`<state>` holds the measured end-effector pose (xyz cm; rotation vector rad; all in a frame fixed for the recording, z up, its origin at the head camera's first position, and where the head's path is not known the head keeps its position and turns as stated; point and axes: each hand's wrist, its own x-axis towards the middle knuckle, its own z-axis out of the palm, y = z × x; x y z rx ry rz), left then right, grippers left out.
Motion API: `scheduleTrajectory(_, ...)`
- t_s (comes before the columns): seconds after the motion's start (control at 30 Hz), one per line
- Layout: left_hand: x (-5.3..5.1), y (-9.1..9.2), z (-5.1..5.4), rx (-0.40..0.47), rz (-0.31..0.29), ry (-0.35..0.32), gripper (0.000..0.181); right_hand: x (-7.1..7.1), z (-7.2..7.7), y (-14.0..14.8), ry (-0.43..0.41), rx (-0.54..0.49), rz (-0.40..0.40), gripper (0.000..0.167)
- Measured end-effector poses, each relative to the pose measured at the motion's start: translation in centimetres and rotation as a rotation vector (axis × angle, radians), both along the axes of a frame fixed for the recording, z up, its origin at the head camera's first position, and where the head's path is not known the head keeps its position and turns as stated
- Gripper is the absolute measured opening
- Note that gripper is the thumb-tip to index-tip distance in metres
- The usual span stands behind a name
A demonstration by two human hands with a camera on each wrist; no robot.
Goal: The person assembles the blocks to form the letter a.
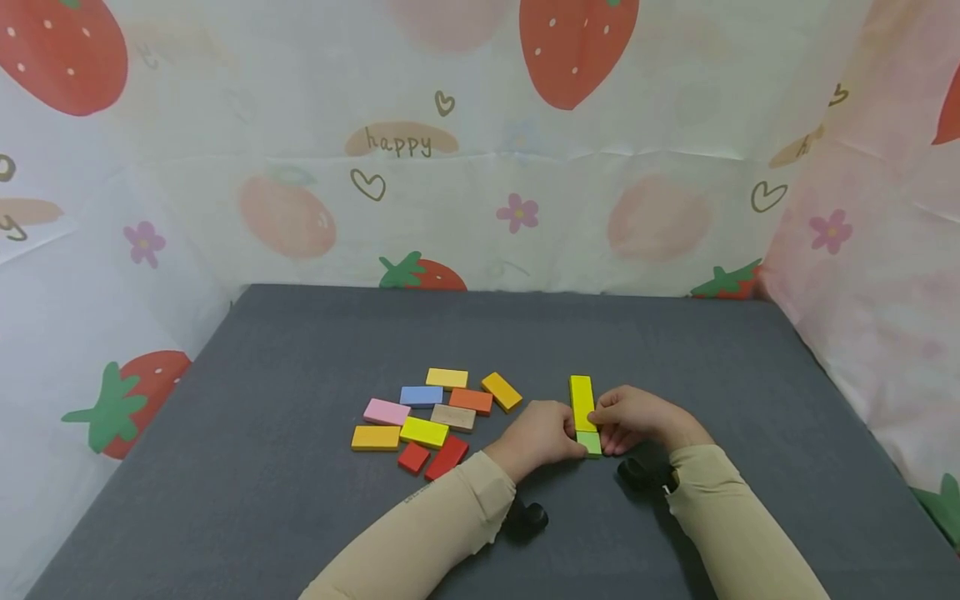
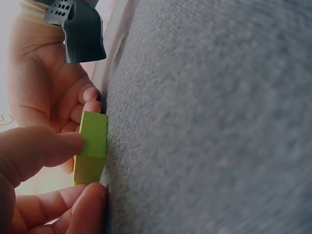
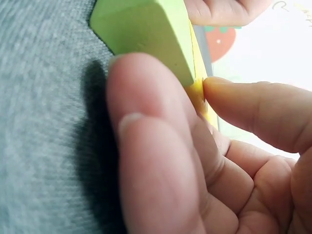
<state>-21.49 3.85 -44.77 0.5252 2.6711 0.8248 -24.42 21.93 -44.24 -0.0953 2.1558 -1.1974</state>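
Observation:
A yellow block (image 1: 581, 403) lies lengthwise on the dark cloth, with a shorter light green block (image 1: 588, 444) against its near end. From the left, my left hand (image 1: 537, 439) pinches the green block, its thumb on one face and fingers bent close by in the left wrist view. On the other side, my right hand (image 1: 643, 419) grips the yellow block near the joint. In the right wrist view its thumb touches the yellow block (image 3: 197, 97), and curled fingers lie against the green block (image 3: 151, 39). The fingers partly hide the yellow block there.
Left of my hands lies a loose group of flat blocks, among them a blue block (image 1: 422, 397), a pink block (image 1: 387, 412), an orange block (image 1: 471, 402) and a red block (image 1: 447, 458). A patterned cloth (image 1: 480, 217) stands behind the dark tabletop (image 1: 262, 517).

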Motion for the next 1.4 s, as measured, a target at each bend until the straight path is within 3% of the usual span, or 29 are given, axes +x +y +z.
scheduleTrajectory(0.3, -0.5, 0.0, 0.1, -0.065, -0.094, 0.011, 0.026, 0.0, 0.0, 0.1, -0.013, -0.013, 0.016, 0.021)
scheduleTrajectory(0.8, 0.4, 0.3, 0.4, -0.083, -0.131, 0.004, 0.027, 0.5, -0.4, 0.7, -0.057, -0.011, 0.059, 0.021)
scheduleTrajectory(1.23, 0.8, 0.2, 0.0, -0.061, -0.052, 0.027, 0.027, 0.8, -0.1, 0.3, -0.070, 0.008, 0.024, 0.022)
scheduleTrajectory(1.4, 0.7, 0.2, 0.1, -0.066, -0.056, 0.022, 0.027, 0.7, -0.1, 0.4, -0.070, 0.007, 0.024, 0.021)
